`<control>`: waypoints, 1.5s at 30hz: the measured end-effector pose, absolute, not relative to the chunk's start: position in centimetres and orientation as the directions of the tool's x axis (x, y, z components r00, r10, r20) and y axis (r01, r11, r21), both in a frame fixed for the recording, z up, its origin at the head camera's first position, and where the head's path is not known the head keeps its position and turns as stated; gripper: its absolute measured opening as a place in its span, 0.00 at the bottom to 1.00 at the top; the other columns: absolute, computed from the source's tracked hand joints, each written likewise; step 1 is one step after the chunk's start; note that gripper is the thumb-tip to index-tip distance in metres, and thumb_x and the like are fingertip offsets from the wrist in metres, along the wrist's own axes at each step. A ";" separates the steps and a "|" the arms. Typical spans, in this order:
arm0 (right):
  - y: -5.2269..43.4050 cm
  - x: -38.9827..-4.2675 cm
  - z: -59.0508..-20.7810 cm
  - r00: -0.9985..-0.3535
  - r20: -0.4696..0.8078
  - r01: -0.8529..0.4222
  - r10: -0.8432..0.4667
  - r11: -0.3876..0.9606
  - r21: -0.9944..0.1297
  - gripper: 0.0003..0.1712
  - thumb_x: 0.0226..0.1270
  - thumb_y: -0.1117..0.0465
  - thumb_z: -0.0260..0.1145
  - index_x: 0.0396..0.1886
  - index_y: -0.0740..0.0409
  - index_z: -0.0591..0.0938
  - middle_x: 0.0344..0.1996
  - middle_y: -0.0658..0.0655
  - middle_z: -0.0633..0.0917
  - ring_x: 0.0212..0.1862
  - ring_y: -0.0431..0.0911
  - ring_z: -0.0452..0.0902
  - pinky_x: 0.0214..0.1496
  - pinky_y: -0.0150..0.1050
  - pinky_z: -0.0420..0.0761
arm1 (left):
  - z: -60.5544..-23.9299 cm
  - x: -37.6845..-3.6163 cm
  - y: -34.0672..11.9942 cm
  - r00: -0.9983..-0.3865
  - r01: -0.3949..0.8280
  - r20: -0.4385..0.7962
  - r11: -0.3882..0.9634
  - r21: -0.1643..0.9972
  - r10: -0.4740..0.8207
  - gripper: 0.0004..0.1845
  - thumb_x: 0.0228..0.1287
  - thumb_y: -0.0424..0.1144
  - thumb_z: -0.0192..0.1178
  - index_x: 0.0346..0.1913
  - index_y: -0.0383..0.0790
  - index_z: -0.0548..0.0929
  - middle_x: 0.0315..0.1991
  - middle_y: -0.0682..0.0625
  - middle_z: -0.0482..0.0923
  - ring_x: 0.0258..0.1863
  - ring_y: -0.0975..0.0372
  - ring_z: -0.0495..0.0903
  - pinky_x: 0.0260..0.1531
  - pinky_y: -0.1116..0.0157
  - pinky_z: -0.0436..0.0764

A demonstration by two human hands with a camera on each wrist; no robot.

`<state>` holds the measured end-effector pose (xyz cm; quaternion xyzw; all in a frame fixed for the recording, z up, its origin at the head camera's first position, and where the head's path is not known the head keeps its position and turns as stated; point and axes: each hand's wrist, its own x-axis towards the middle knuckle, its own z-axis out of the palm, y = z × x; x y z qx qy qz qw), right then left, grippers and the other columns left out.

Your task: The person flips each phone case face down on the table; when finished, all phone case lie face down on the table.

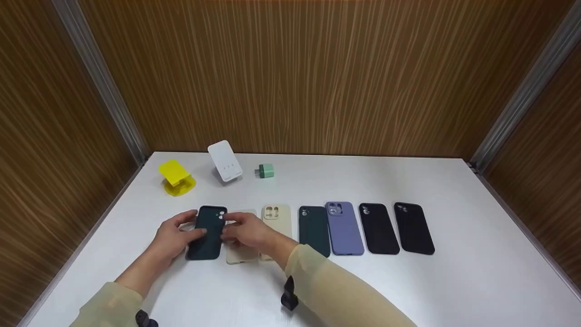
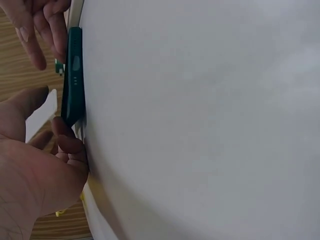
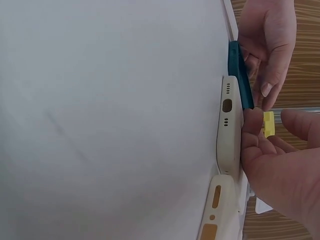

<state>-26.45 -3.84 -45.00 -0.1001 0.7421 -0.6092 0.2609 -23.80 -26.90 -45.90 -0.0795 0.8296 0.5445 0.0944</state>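
White laminate tabletop [image 1: 408,295] fills the space in front of me, boxed in by wood-grain wall panels. Nearest to me, both my hands meet over a dark teal silicone phone case [image 1: 206,232] at the left end of a row. My left hand [image 1: 170,236] has its thumb and fingers curled round the case's left edge; my right hand [image 1: 245,231] pinches its right edge, so each grip is closed on the same case. It lies low on the tabletop, possibly tipped up a little on one side; the wrist views are too edge-on to be sure. I judge the step in hand to be lifting or straightening this case, and the next move would call for a steady two-sided hold so it clears the cream silicone case [image 3: 230,125] lying just beside it under my right hand.

Beyond that run a second beige case [image 1: 276,218], a dark green case [image 1: 314,229], a lilac case [image 1: 344,228] and two black cases [image 1: 396,227]. Farther back stand a yellow plastic stand [image 1: 176,178], a white slab-shaped charger [image 1: 224,161] and a small mint-green plug [image 1: 266,170].
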 end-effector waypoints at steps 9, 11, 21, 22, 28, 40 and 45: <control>-4.0 -26.5 -44.9 -0.851 -0.265 0.177 -0.453 0.228 -0.957 0.27 0.77 0.62 0.68 0.73 0.56 0.79 0.50 0.54 0.89 0.47 0.47 0.85 0.56 0.43 0.85 | -45.4 -23.8 -27.1 -0.962 -0.265 -0.271 0.296 0.918 -0.020 0.41 0.75 0.40 0.66 0.84 0.42 0.60 0.81 0.37 0.59 0.71 0.43 0.66 0.72 0.46 0.70; -4.0 -26.5 -45.0 -0.851 -0.268 0.181 -0.452 0.226 -0.957 0.27 0.76 0.62 0.68 0.72 0.56 0.79 0.49 0.54 0.89 0.47 0.48 0.86 0.56 0.43 0.85 | -45.5 -23.7 -27.0 -0.961 -0.269 -0.275 0.288 0.919 -0.021 0.40 0.76 0.40 0.66 0.84 0.42 0.59 0.81 0.37 0.59 0.72 0.42 0.66 0.73 0.45 0.69; -4.0 -26.2 -45.4 -0.856 -0.253 0.161 -0.451 0.231 -0.959 0.28 0.74 0.64 0.69 0.72 0.59 0.79 0.49 0.54 0.89 0.48 0.47 0.86 0.54 0.43 0.86 | -45.4 -23.6 -27.0 -0.967 -0.253 -0.256 0.225 0.941 -0.019 0.39 0.77 0.35 0.63 0.85 0.43 0.59 0.82 0.39 0.58 0.75 0.43 0.63 0.75 0.46 0.66; -4.1 -26.2 -45.4 -0.857 -0.249 0.156 -0.451 0.234 -0.960 0.28 0.74 0.64 0.69 0.72 0.60 0.79 0.49 0.55 0.89 0.48 0.46 0.86 0.53 0.42 0.86 | -45.4 -23.6 -27.0 -0.967 -0.252 -0.254 0.223 0.942 -0.021 0.38 0.77 0.35 0.62 0.85 0.44 0.60 0.81 0.39 0.59 0.75 0.43 0.64 0.74 0.46 0.67; -4.2 -25.9 -45.6 -0.862 -0.228 0.136 -0.453 0.226 -0.965 0.28 0.74 0.66 0.68 0.71 0.61 0.79 0.53 0.56 0.89 0.48 0.46 0.86 0.49 0.40 0.86 | -45.0 -23.7 -26.8 -0.970 -0.241 -0.237 0.223 0.944 -0.044 0.36 0.76 0.31 0.60 0.83 0.43 0.63 0.79 0.39 0.64 0.67 0.47 0.71 0.59 0.63 0.80; -3.9 -25.7 -45.3 -0.850 -0.224 0.178 -0.476 0.141 -0.974 0.23 0.79 0.60 0.65 0.70 0.59 0.81 0.57 0.56 0.86 0.53 0.49 0.86 0.56 0.46 0.86 | -44.0 -23.6 -25.5 -0.963 -0.269 -0.269 0.109 0.957 -0.013 0.31 0.80 0.39 0.59 0.82 0.44 0.66 0.73 0.40 0.73 0.52 0.56 0.79 0.45 0.66 0.79; -3.8 -25.8 -44.9 -0.847 -0.225 0.229 -0.481 0.052 -0.972 0.22 0.84 0.51 0.61 0.66 0.57 0.82 0.51 0.56 0.89 0.53 0.51 0.88 0.55 0.47 0.87 | -44.2 -23.3 -24.7 -0.965 -0.261 -0.261 0.062 0.963 0.005 0.27 0.83 0.41 0.55 0.79 0.40 0.71 0.65 0.45 0.82 0.48 0.58 0.82 0.44 0.64 0.79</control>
